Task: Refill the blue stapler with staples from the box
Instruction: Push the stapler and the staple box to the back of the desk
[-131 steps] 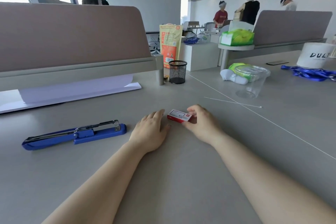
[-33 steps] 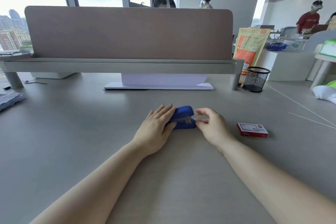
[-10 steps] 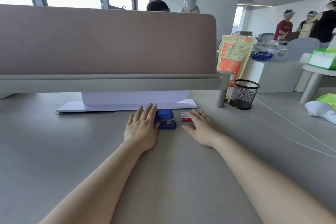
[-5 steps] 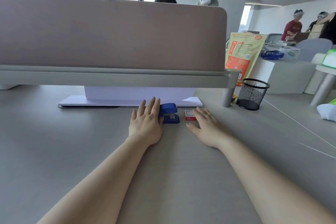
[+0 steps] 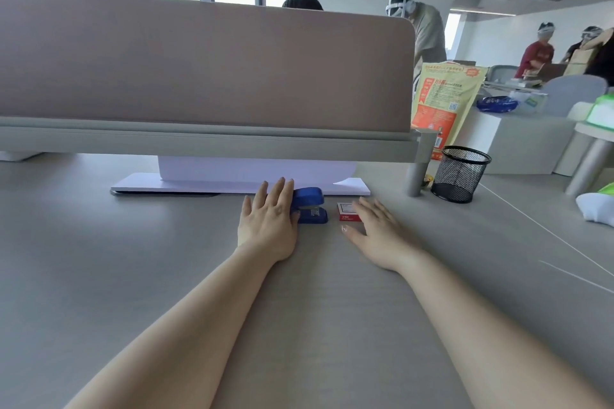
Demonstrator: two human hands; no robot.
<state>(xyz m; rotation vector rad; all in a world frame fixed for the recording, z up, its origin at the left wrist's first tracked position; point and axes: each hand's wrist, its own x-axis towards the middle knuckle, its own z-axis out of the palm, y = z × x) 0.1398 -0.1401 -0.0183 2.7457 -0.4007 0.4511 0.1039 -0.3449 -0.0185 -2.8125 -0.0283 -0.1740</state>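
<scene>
text: none readable | staple box (image 5: 347, 211): label blurred | yellow bag (image 5: 442, 100) behind mesh cup (image 5: 458, 174): print too small

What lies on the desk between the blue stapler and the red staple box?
Nothing: in the head view, only a narrow strip of bare grey desk separates the blue stapler from the staple box.

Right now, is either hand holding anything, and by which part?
Nothing is held. The left hand lies flat beside the closed blue stapler; the right hand lies flat beside the staple box.
</scene>
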